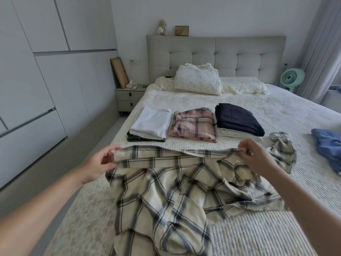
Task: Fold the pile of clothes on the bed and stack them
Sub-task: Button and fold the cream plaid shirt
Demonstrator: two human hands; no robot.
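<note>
A cream plaid shirt (166, 191) with dark checks lies rumpled across the near part of the bed (276, 111). My left hand (100, 163) pinches its top edge at the left end. My right hand (255, 156) pinches the same edge further right, so the edge is stretched between them. Beyond the shirt lie three folded stacks in a row: white clothes over a dark piece (150, 123), a pink plaid garment (193, 124), and a navy garment on pale cloth (238, 119). A crumpled blue garment (327, 146) lies at the right edge.
Pillows (198, 80) and a bunched cream cover sit by the padded headboard (215, 52). A nightstand (128, 97) stands left of the bed, with wardrobe doors (36, 71) along the left wall. A green fan (291, 78) and curtain are at the right.
</note>
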